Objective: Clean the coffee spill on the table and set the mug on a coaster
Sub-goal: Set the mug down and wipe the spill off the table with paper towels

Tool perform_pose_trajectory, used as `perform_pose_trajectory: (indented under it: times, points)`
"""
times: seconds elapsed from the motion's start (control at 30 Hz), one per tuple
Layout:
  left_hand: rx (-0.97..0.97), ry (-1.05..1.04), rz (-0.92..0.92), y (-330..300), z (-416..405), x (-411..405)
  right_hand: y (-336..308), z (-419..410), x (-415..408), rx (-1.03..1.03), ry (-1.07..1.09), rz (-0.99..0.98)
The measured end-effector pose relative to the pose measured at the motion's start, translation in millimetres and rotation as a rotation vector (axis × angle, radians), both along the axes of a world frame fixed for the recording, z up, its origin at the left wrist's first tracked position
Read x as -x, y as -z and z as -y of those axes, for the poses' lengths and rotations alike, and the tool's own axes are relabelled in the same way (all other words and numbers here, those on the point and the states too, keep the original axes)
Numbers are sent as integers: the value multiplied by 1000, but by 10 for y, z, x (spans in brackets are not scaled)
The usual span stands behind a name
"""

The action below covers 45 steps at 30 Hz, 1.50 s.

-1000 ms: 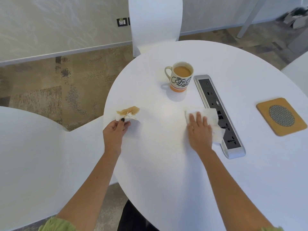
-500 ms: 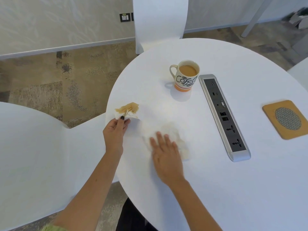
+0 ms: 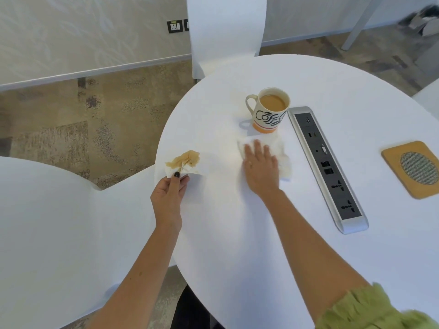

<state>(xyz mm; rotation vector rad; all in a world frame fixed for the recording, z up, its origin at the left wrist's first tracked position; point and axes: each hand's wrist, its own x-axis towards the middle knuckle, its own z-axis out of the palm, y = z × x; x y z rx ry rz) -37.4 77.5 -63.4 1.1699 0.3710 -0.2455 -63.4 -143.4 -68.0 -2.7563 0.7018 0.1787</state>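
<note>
A white mug (image 3: pixel 268 113) with black lettering and an orange base stands on the round white table (image 3: pixel 308 233), full of milky coffee. Just in front of it my right hand (image 3: pixel 260 169) lies flat, fingers spread, pressing a white tissue (image 3: pixel 282 155) onto the tabletop. At the table's left edge my left hand (image 3: pixel 169 193) pinches a crumpled, coffee-stained tissue (image 3: pixel 184 162) between thumb and fingers. A square cork coaster (image 3: pixel 413 168) with a grey mesh centre lies at the far right, apart from the mug.
A grey and silver power socket strip (image 3: pixel 329 167) runs along the table between the mug and the coaster. White chairs stand at the far side (image 3: pixel 225 27) and at the left (image 3: pixel 47 222). Patterned carpet covers the floor.
My right hand has swept the white tissue from near the socket strip toward me and left, then back up to just in front of the mug. My left hand holds still.
</note>
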Motion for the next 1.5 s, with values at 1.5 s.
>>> perform_pose_trajectory:
  times: [1.5]
  points:
    - [-3,210,82,-866,310,382,-968,-213,1388,-2187,900,671]
